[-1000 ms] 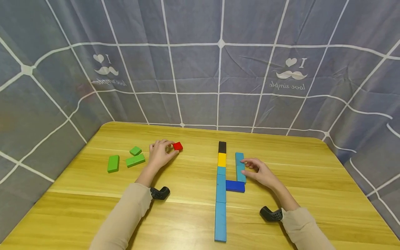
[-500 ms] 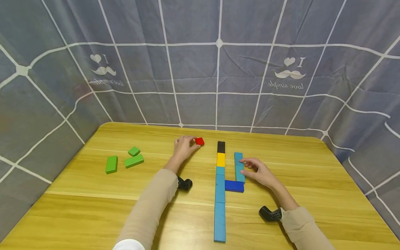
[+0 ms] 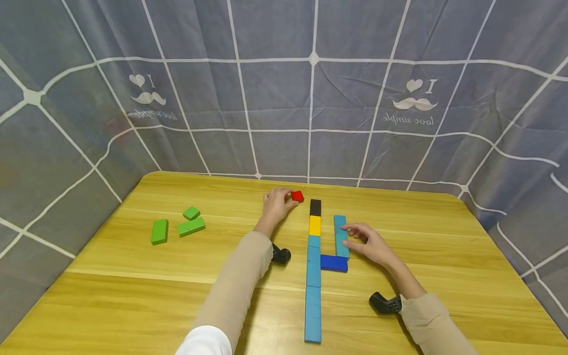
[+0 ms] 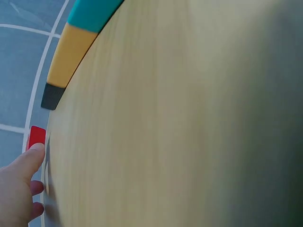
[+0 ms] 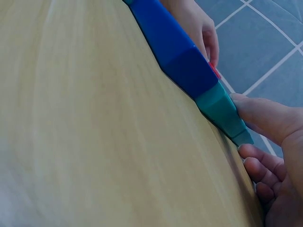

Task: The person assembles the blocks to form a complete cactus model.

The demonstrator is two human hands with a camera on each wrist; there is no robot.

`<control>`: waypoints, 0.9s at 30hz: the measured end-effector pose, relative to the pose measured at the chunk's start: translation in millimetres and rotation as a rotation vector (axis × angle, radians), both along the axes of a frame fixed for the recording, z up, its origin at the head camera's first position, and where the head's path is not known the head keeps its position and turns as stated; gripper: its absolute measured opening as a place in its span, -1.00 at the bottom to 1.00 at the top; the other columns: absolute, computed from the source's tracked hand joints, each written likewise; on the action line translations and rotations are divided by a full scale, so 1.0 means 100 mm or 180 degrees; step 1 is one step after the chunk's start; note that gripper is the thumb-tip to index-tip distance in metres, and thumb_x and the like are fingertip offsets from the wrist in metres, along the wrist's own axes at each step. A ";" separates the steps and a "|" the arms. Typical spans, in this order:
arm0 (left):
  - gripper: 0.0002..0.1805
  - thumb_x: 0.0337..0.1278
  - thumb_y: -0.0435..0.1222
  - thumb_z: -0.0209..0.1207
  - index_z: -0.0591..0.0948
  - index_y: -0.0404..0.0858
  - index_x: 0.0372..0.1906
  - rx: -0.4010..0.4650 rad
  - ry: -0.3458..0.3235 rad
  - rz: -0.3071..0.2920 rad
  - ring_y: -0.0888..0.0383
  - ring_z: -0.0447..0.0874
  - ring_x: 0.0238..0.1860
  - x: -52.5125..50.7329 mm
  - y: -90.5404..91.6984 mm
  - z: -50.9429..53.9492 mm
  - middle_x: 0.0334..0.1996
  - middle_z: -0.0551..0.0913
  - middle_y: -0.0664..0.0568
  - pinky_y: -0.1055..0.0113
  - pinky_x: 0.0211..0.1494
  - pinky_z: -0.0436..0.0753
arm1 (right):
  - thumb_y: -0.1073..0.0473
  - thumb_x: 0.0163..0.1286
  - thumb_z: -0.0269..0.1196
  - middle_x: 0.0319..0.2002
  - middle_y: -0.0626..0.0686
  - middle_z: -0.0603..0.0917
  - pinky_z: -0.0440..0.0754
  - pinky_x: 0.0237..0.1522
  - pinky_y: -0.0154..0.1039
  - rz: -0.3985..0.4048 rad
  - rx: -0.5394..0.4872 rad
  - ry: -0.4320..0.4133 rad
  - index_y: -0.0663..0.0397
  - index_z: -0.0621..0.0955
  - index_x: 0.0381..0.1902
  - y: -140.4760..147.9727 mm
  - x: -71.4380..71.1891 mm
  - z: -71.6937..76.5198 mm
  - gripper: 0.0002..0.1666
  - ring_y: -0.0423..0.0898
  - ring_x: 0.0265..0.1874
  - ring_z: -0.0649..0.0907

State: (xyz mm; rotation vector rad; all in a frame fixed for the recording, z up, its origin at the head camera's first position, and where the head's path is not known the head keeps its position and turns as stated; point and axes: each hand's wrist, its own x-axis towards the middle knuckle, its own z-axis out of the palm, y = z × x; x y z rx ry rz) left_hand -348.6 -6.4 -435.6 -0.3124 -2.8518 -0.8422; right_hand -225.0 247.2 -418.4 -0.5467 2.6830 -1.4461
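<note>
Between thumb and fingers, my left hand (image 3: 276, 204) pinches a small red block (image 3: 298, 196), just left of the black block (image 3: 315, 207). That black block tops a straight column with a yellow block (image 3: 314, 225) and several light blue blocks (image 3: 313, 266) below. A dark blue block (image 3: 334, 263) juts right from the column. Two light blue blocks (image 3: 339, 224) stand end to end above its right end. Beside their right edge is my right hand (image 3: 373, 246), fingers loosely bent; its thumb (image 5: 255, 109) and fingertips are at the blocks, though contact is hard to tell.
Three green blocks lie apart on the left of the wooden table (image 3: 111, 296): one upright (image 3: 160, 231), one slanted (image 3: 192, 227) and one short (image 3: 192, 213). A grey curtain (image 3: 275, 98) with white lines hangs behind the table. Black wrist devices (image 3: 385, 303) are worn on both arms.
My left hand has carried the red block right and slightly toward the table's back, close to the black block. The right hand and the other blocks have stayed put.
</note>
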 end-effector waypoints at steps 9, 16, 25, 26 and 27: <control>-0.51 0.04 -0.04 0.23 0.54 -0.12 0.10 -0.0184 -0.0024 0.0129 -0.01 0.36 0.01 0.00 0.17 0.01 0.08 0.49 -0.03 0.16 0.00 0.25 | 0.34 0.21 0.22 -0.18 0.28 0.47 0.39 -0.18 -0.25 0.0019 -0.0022 0.0044 0.36 0.48 0.06 0.00 0.00 -0.01 -0.56 0.17 -0.19 0.42; -0.46 0.02 -0.02 0.23 0.52 -0.14 0.13 -0.0168 0.0058 0.0090 0.00 0.36 -0.01 0.00 0.18 -0.03 0.05 0.50 -0.04 0.15 -0.01 0.24 | 0.34 0.21 0.22 -0.18 0.28 0.47 0.39 -0.18 -0.27 0.0022 -0.0022 0.0037 0.36 0.48 0.06 0.01 0.00 -0.01 -0.56 0.15 -0.20 0.42; -0.57 0.08 -0.15 0.15 0.54 -0.18 0.09 0.0251 0.0054 -0.0315 0.00 0.37 0.00 0.04 0.14 -0.06 0.05 0.53 -0.04 0.13 0.05 0.23 | 0.34 0.21 0.22 -0.17 0.29 0.46 0.39 -0.16 -0.21 0.0026 -0.0026 0.0031 0.37 0.47 0.06 0.00 0.00 0.00 -0.56 0.15 -0.19 0.41; -0.56 0.08 -0.15 0.15 0.54 -0.18 0.09 0.0235 0.0053 -0.0343 -0.01 0.37 0.02 0.04 0.14 -0.06 0.06 0.52 -0.05 0.13 0.05 0.23 | 0.34 0.21 0.22 -0.17 0.29 0.47 0.39 -0.16 -0.21 0.0024 -0.0026 0.0032 0.36 0.47 0.06 0.00 0.00 0.00 -0.56 0.15 -0.19 0.41; -0.55 0.08 -0.13 0.15 0.54 -0.18 0.10 0.0202 0.0041 -0.0369 -0.01 0.36 0.04 0.04 0.14 -0.05 0.08 0.51 -0.05 0.12 0.06 0.23 | 0.34 0.21 0.22 -0.17 0.28 0.47 0.40 -0.16 -0.20 0.0022 -0.0025 0.0034 0.36 0.48 0.06 0.00 0.00 0.00 -0.56 0.15 -0.18 0.42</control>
